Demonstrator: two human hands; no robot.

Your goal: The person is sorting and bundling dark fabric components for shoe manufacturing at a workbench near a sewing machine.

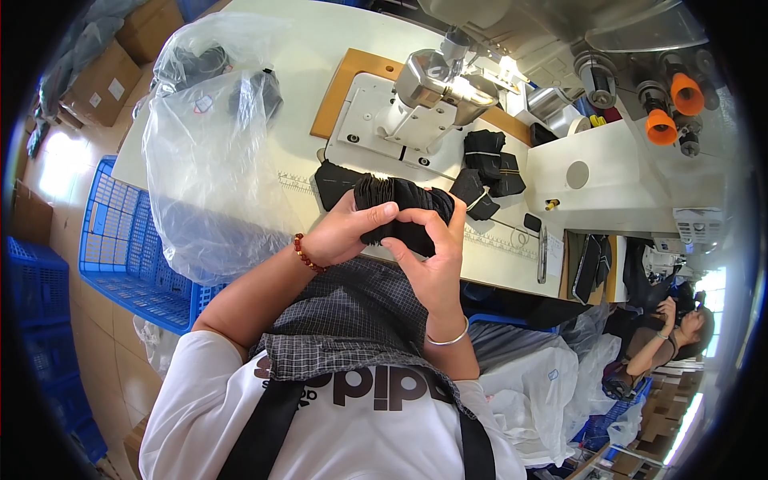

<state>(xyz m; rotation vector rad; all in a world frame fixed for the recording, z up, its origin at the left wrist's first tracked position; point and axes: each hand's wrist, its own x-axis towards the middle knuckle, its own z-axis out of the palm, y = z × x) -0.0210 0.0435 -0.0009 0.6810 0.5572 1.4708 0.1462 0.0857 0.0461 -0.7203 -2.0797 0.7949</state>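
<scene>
Between my two hands, above the table's front edge, is a thick stack of black fabric pieces (pixel 392 192), its many thin edges fanned upward. My left hand (pixel 346 230) is closed around the left end, thumb lying across the near side. My right hand (pixel 436 248) grips the right end, with the fingers bent over it and the thumb low on the near face. Just behind the stack, a dark flat fabric piece (pixel 334 184) lies on the table. Several tied bundles of black pieces (pixel 483 154) sit to the right, near the sewing machine (pixel 424 92).
A clear plastic bag (pixel 212 160) with dark items covers the table's left side. Blue crates (pixel 120 232) stand at the left. Scissors-like metal tool (pixel 543 254) and a small black object (pixel 532 222) lie at right. Another person (pixel 668 344) sits far right.
</scene>
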